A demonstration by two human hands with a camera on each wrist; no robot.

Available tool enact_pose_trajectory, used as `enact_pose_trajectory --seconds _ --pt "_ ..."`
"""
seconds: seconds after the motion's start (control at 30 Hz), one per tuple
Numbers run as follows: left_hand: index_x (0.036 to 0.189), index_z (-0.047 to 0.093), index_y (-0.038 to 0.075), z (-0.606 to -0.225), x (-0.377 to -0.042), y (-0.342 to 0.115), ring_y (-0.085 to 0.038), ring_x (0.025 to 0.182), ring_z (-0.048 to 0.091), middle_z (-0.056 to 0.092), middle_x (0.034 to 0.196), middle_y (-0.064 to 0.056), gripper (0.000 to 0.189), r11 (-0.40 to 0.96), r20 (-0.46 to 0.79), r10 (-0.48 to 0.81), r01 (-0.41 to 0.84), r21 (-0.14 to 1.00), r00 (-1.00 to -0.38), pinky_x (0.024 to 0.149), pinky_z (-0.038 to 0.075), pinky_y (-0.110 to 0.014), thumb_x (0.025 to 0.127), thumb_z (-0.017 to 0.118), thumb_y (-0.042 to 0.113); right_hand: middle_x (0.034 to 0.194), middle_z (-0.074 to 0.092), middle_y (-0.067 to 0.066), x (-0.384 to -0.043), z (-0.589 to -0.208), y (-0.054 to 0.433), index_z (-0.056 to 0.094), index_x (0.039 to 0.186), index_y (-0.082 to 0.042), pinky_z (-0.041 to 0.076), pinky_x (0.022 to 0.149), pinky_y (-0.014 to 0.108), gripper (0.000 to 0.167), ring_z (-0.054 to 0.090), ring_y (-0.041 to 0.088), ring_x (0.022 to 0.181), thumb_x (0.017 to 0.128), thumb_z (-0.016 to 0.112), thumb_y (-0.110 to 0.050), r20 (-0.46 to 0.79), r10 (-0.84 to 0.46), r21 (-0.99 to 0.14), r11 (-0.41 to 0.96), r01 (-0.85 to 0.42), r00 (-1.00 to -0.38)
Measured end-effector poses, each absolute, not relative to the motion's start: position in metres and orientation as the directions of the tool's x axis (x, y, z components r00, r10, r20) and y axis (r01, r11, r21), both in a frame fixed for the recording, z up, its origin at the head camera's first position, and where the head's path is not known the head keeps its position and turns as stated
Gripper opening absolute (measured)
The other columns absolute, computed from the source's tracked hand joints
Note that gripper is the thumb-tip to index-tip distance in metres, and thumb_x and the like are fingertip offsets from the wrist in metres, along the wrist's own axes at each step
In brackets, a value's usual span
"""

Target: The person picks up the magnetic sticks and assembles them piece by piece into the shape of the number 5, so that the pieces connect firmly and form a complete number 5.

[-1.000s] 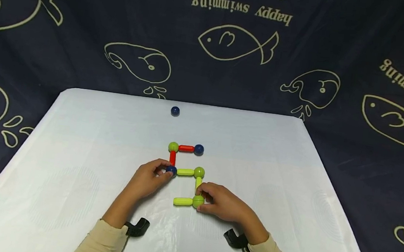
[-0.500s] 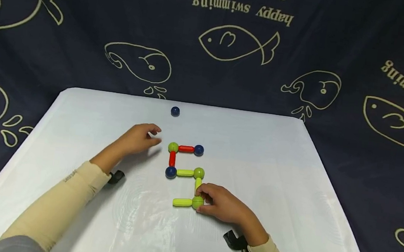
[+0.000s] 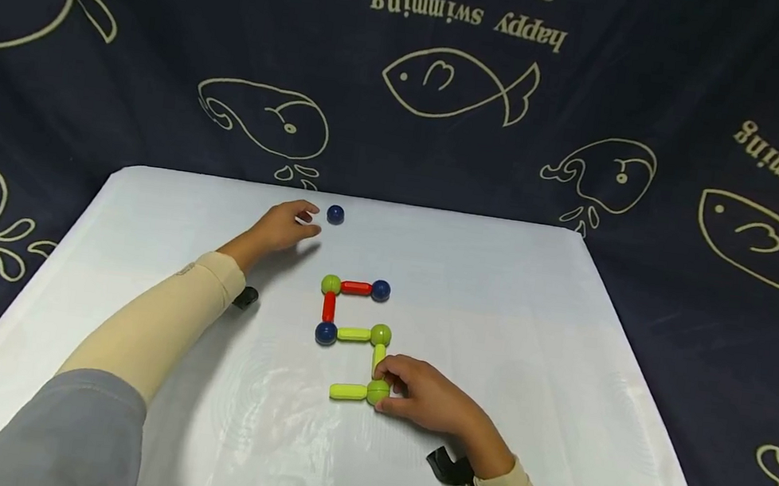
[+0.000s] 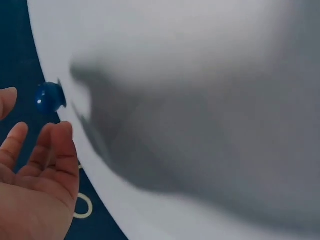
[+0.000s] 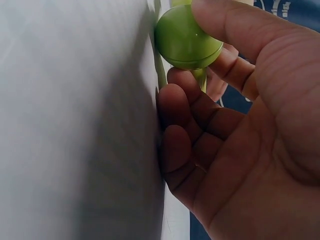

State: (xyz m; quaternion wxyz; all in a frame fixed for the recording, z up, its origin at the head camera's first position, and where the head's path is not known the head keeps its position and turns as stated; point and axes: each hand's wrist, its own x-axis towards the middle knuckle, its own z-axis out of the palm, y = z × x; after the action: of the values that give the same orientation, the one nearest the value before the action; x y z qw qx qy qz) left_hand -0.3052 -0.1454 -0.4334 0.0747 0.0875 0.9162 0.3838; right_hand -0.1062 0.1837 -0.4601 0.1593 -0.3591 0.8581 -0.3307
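Observation:
My left hand (image 3: 286, 225) reaches over the table's far side, thumb and fingers spread, just left of a loose dark blue ball (image 3: 336, 214). In the left wrist view the blue ball (image 4: 50, 97) sits just beyond the fingertips, apart from them. My right hand (image 3: 431, 396) pinches a green ball (image 3: 377, 392) between thumb and fingers. The right wrist view has that green ball (image 5: 185, 40) at the thumb tip. A yellow-green rod (image 3: 348, 392) extends left from it, and another rod (image 3: 378, 360), partly behind the fingers, leads up to a second green ball (image 3: 381, 335).
The joined figure continues through a yellow-green rod (image 3: 353, 335), a blue ball (image 3: 325, 333), a red rod (image 3: 329, 307), a green ball (image 3: 331, 284), another red rod (image 3: 356, 288) and a blue ball (image 3: 380, 291). A dark fish-print cloth (image 3: 442, 161) hangs behind the white table (image 3: 534, 307).
My left hand has left the blue ball at the figure's left corner and moved up to beside the loose blue ball. The right hand stays at the lower green ball.

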Motion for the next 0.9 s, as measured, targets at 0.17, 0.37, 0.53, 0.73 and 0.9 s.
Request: enact_pose_trajectory --seconds 0.17,0.37,0.53,0.73,0.9 --pt "0.141 0.049 0.003 -0.443 -0.321 -0.135 -0.038 0.124 0.051 0.053 0.136 -0.023 0.051 0.683 -0.069 0.207 0.094 0.724 -0.976 0.101 0.041 -0.049 0.096 0.063 0.024 0.089 0.056 -0.002 -0.104 -0.461 0.183 0.059 0.112 -0.020 0.044 0.071 0.024 0.028 0.051 0.010 0.081 0.090 0.075 -0.025 -0.053 -0.715 -0.695 0.528 -0.488 -0.697" --pt "0.145 0.045 0.004 -0.454 -0.333 -0.120 -0.037 0.127 0.047 0.049 0.140 -0.024 0.056 0.660 -0.053 0.141 0.053 0.749 -0.989 0.104 0.039 -0.047 0.095 0.066 0.021 0.090 0.056 -0.003 -0.101 -0.461 0.183 0.058 0.112 -0.021 0.044 0.072 0.024 0.028 0.051 0.010 0.081 0.091 0.075 -0.025 -0.076 -0.710 -0.699 0.538 -0.470 -0.700" --pt "0.147 0.043 0.004 -0.460 -0.339 -0.108 -0.036 0.126 0.046 0.049 0.139 -0.023 0.060 0.627 -0.026 0.090 0.036 0.779 -0.996 0.108 0.034 -0.046 0.095 0.067 0.023 0.090 0.056 -0.002 -0.101 -0.458 0.184 0.058 0.112 -0.020 0.043 0.072 0.023 0.029 0.052 0.011 0.081 0.090 0.076 -0.025 -0.064 -0.713 -0.689 0.537 -0.486 -0.698" --pt "0.142 0.048 0.002 -0.464 -0.338 -0.100 -0.032 0.111 0.051 0.056 0.120 -0.021 0.052 0.666 -0.002 0.046 0.029 0.745 -0.999 0.103 0.038 -0.044 0.096 0.064 0.019 0.090 0.055 -0.003 -0.103 -0.457 0.185 0.058 0.112 -0.020 0.044 0.072 0.023 0.030 0.051 0.010 0.082 0.090 0.076 -0.025 -0.057 -0.718 -0.685 0.533 -0.496 -0.694" --pt "0.135 0.050 0.001 -0.467 -0.338 -0.101 -0.030 0.108 0.052 0.058 0.118 -0.019 0.045 0.653 -0.020 0.033 0.006 0.757 -0.999 0.101 0.040 -0.043 0.095 0.064 0.015 0.090 0.055 -0.003 -0.105 -0.458 0.185 0.058 0.112 -0.020 0.043 0.072 0.023 0.029 0.051 0.010 0.081 0.090 0.076 -0.025 -0.053 -0.719 -0.688 0.529 -0.497 -0.693"
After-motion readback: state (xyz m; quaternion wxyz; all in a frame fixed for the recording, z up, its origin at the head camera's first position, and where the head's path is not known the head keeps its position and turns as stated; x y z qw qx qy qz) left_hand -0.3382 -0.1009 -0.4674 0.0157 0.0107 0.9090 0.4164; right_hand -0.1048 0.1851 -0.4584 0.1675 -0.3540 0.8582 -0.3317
